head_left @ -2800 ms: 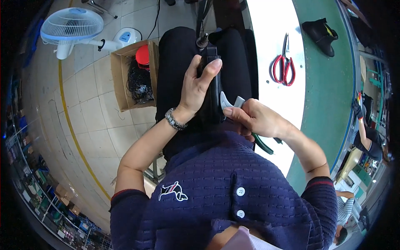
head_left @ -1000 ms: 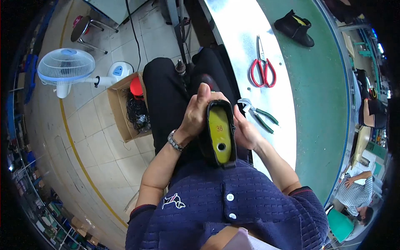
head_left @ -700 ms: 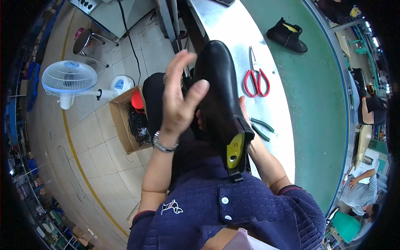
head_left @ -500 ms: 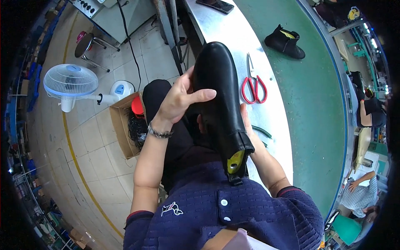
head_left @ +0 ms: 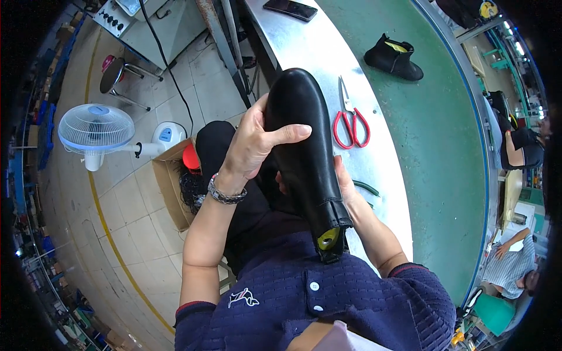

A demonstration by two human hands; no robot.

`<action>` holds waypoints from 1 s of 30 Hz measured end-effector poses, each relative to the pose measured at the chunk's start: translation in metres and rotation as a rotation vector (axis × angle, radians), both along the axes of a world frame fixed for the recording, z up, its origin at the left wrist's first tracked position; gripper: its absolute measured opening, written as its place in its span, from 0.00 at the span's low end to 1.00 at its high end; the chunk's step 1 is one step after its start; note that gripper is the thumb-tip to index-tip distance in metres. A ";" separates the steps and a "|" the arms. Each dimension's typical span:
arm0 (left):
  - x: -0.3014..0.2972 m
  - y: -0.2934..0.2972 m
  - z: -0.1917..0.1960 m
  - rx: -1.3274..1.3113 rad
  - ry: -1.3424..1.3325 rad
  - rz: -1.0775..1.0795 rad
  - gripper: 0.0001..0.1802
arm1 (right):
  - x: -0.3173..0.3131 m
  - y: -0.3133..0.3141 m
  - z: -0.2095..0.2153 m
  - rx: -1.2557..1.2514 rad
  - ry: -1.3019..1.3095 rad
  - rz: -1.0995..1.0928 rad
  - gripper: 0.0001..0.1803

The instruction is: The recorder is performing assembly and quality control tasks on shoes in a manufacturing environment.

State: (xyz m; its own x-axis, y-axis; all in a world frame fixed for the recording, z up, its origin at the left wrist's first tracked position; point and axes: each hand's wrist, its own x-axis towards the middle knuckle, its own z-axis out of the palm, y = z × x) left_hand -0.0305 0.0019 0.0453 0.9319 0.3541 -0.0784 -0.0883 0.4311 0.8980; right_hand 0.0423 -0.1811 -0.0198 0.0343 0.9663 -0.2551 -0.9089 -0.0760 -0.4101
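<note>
A black leather ankle boot (head_left: 301,128) is held over my lap, its rounded toe pointing away and its opening toward me. Inside the opening shows a yellow-green shoe last (head_left: 329,238). My left hand (head_left: 252,140) grips the boot's left side near the front, thumb lying across the upper. From the right and beneath, my right hand (head_left: 345,182) supports the boot; most of its fingers are hidden behind it. To the right, red-handled scissors (head_left: 352,126) lie on the metal bench (head_left: 383,175). Green-handled pliers or cutters (head_left: 367,187) rest closer, partly covered by my right arm.
A phone (head_left: 291,9) lies on the bench's far end. Another black boot (head_left: 394,58) stands on the green surface (head_left: 439,152) beyond. On the left are a fan (head_left: 96,131), a cardboard box (head_left: 167,187) with black cords, and a stool (head_left: 113,76). A co-worker (head_left: 509,263) sits far right.
The boot has tilted slightly, its toe a little lower in view and less of the yellow-green last showing. Both hands keep their hold. The surroundings have shifted slightly with my head.
</note>
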 end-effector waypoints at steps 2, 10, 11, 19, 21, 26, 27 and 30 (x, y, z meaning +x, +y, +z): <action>0.002 -0.002 -0.001 0.016 0.012 0.015 0.24 | 0.001 -0.001 -0.003 -0.021 -0.068 0.005 0.61; 0.015 -0.011 -0.008 0.129 0.076 0.202 0.18 | 0.003 -0.002 -0.016 -0.070 -0.043 -0.036 0.59; 0.016 -0.010 -0.011 0.129 0.076 0.202 0.18 | 0.002 0.000 -0.016 -0.084 -0.042 -0.061 0.58; 0.008 0.004 -0.013 0.059 0.028 0.168 0.19 | 0.035 0.004 -0.004 -0.184 -0.165 -0.150 0.47; 0.004 -0.001 -0.021 0.000 0.031 0.158 0.19 | 0.045 -0.001 -0.001 -0.241 -0.534 -0.225 0.42; -0.016 -0.020 -0.056 -0.120 0.189 0.020 0.18 | 0.062 0.006 0.010 -0.336 -0.740 -0.026 0.44; -0.017 -0.024 -0.058 -0.134 0.199 0.014 0.18 | 0.062 0.005 0.013 -0.322 -0.760 0.002 0.42; -0.015 -0.030 -0.051 -0.153 0.251 -0.008 0.16 | 0.068 0.006 0.017 -0.335 -0.787 0.072 0.39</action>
